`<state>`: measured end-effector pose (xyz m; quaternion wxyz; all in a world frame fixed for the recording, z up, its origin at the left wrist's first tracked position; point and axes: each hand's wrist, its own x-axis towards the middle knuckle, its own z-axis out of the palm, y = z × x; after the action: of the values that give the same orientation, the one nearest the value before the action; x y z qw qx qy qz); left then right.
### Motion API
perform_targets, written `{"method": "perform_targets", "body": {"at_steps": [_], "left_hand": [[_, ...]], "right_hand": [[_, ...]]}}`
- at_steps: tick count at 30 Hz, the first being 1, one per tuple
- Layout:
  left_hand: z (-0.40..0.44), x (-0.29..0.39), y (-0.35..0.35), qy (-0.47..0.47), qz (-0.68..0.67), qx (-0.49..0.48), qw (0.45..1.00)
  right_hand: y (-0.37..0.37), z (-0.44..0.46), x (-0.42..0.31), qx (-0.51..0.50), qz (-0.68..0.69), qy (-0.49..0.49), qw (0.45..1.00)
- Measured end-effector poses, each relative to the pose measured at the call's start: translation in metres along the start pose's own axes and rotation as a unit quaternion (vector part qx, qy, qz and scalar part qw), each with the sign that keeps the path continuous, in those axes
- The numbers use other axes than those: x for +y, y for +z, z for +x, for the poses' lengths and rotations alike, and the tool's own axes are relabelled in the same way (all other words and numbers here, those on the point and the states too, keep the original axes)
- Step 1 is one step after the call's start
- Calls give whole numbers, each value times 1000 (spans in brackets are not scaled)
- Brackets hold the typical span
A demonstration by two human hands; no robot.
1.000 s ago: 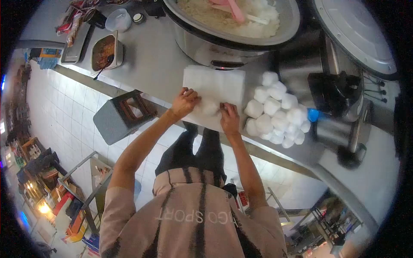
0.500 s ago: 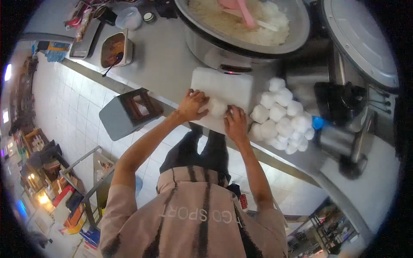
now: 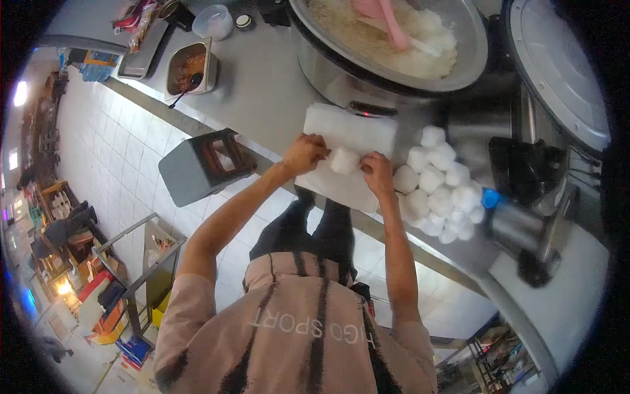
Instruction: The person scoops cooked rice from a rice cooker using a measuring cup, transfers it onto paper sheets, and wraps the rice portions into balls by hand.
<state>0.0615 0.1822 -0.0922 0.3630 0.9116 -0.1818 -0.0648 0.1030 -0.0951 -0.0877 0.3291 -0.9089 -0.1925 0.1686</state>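
A white rounded bundle (image 3: 344, 161) lies on white sheets of paper (image 3: 351, 129) at the front of the steel counter. My left hand (image 3: 306, 153) is at the bundle's left side, its fingertips pinched together. At the right side of the bundle my right hand (image 3: 377, 171) is pinched too. What the fingertips of either hand hold is too small to make out. Right of the paper sits a pile of white wrapped balls (image 3: 436, 187). Behind the paper stands a large cooker of rice (image 3: 420, 56), with a pink scoop (image 3: 392, 25) in it.
A metal pan of food (image 3: 191, 67) with a dark spoon stands at the counter's left, near a clear bowl (image 3: 213, 23) and a tray (image 3: 144, 50). The cooker's lid (image 3: 558, 72) is at the right. A grey stool (image 3: 197, 172) stands below the counter's edge.
The view has shifted, so the counter appears further right. Around the bundle my hands have changed their grip; my left fingers, spread half a second ago, are now drawn together.
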Motion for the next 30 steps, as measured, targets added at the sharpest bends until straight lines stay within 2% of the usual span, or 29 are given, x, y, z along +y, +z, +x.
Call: {"method": "perform_targets", "body": {"at_steps": [2, 4, 6, 8, 10, 11, 12, 13, 14, 15, 16, 17, 18, 19, 20, 21, 22, 23, 25, 27, 29, 30], "left_hand": [[15, 4, -4, -27, -19, -24, 999], [30, 8, -6, -49, 67, -38, 996], [38, 5, -6, -54, 71, -59, 994], [47, 5, -3, -60, 77, -75, 992], [55, 9, 1, -186, 21, -75, 979], [57, 10, 1, -176, 23, -75, 981], [54, 10, 3, -100, 69, -57, 991], [54, 11, 1, -22, 115, -34, 993], [53, 11, -1, -10, 118, -28, 993], [49, 13, -6, -41, -44, -56, 997], [43, 17, -11, -74, -204, -91, 972], [35, 19, -16, -67, -203, -98, 972], [29, 30, -30, -75, -270, -130, 951], [24, 44, -42, -85, -336, -160, 924], [20, 59, -52, -80, -337, -164, 923], [15, 73, -62, -81, -405, -169, 895], [8, 81, -68, -81, -468, -174, 863], [-1, 83, -66, -76, -466, -177, 863], [-12, 85, -61, -65, -437, -180, 879], [-19, 97, -73, -75, -433, -209, 874], [-31, 106, -80, -91, -434, -236, 865], [-38, 105, -82, -100, -406, -223, 881]], "right_hand": [[-2, 12, -5, -47, -33, 18, 998], [4, 24, 2, -29, -49, 28, 998], [5, 25, -5, -10, -65, 41, 997], [-9, 29, -33, 8, -26, 124, 992], [0, 22, -26, 35, -26, 96, 994], [6, 19, -21, 59, -25, 66, 996], [10, 12, -18, 70, -28, 70, 995], [11, 6, -19, 90, -39, 11, 995], [8, 4, -16, 109, -52, -50, 991], [-2, 1, -20, 120, -57, -50, 990], [-14, -5, -30, 43, 99, -9, 994], [-26, -12, -38, -35, 254, 34, 966], [-41, -19, -48, -93, 396, 76, 911], [-52, -26, -55, -85, 396, 81, 911], [-61, -32, -63, -121, 467, 50, 874], [-65, -36, -68, -157, 534, 16, 830], [-60, -37, -69, -181, 567, 4, 804], [-56, -39, -69, -175, 566, 2, 806], [-54, -38, -75, -233, 547, 42, 803], [-44, -36, -78, -260, 436, -70, 858], [-36, -41, -77, -286, 385, -65, 875], [-33, -48, -79, -273, 430, 2, 861]]}}
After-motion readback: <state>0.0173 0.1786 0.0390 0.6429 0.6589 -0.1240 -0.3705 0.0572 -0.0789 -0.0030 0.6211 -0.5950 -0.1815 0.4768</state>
